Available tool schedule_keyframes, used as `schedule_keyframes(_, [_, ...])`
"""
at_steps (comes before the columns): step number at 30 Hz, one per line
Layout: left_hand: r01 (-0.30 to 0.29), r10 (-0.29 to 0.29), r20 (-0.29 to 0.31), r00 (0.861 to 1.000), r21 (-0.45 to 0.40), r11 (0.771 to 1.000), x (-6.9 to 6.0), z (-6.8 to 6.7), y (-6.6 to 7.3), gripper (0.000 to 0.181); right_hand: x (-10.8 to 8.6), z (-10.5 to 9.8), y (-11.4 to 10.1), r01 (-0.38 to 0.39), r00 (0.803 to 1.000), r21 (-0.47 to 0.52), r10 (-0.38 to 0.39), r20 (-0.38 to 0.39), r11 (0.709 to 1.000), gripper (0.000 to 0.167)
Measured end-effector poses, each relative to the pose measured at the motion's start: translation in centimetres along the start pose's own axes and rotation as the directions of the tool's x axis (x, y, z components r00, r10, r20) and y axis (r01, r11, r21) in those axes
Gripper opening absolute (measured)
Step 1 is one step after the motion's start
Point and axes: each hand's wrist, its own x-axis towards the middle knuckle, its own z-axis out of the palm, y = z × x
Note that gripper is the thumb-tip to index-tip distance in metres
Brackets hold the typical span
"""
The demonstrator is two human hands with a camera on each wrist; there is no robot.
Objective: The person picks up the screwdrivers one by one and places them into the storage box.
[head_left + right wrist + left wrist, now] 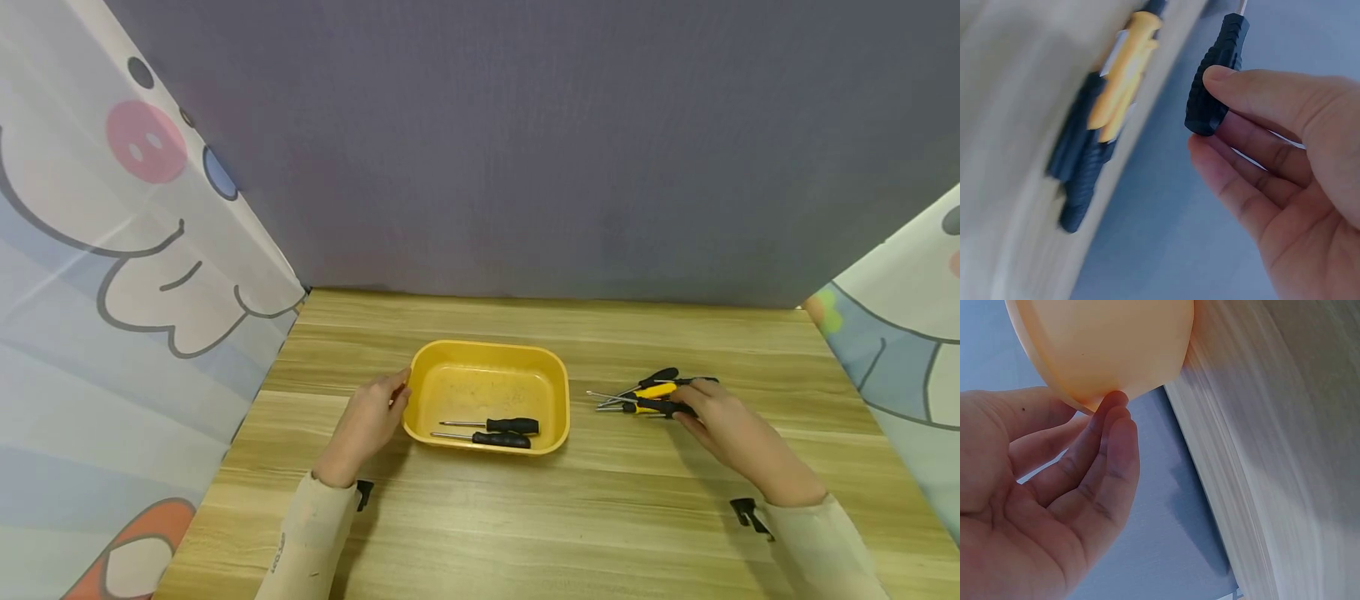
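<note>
A yellow plastic bin (pixel 487 348) sits on the table. My left hand (pixel 367 421) pinches its left rim, fingers against the outer wall (pixel 1110 350) in the left wrist view. Two screwdrivers with black handles, one upper (pixel 513 426) and one lower (pixel 501 440), lie along the near side inside the bin. To the right, my right hand (pixel 731 429) holds a black-handled screwdriver (pixel 1230 40) between thumb and fingers, lifted above the table with its shaft pointing left in the head view. Beneath it lies a pile of screwdrivers with yellow handles (pixel 1125 69) and black handles (pixel 1082 194).
The wood-grain table (pixel 480 533) ends at a grey wall (pixel 525 150) behind. Printed cartoon curtains hang at the left (pixel 75 350) and right (pixel 907 333). A black strap end (pixel 750 515) dangles by the right sleeve.
</note>
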Motion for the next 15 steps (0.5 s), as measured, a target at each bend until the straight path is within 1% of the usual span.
schedule_keyframes(5, [0.0, 0.0, -0.002, 1.0, -0.004, 1.0, 0.0, 0.1, 0.0, 0.033, 2.0, -0.6, -1.2, -0.005, 1.0, 0.021, 0.005, 0.006, 1.0, 0.029])
schedule_keyframes(7, [0.003, -0.003, -0.004, 1.0, -0.005, 1.0, 0.1, 0.1, 0.0, 0.033, 3.1, -0.7, -1.7, 0.004, 1.0, 0.037, -0.003, -0.003, 0.999, 0.028])
schedule_keyframes(11, [0.005, -0.005, -0.012, 1.0, -0.005, 1.0, 0.1, 0.1, 0.0, 0.033, 5.3, -0.6, -2.8, 0.065, 0.997, 0.057, -0.063, -0.043, 0.996, 0.028])
schedule_keyframes(15, [-0.005, 0.005, -0.018, 1.0, -0.007, 1.0, 0.1, 0.1, 0.1, 0.034, 7.2, 0.0, -4.0, 0.121, 0.992, 0.063, -0.119, -0.035, 0.991, 0.027])
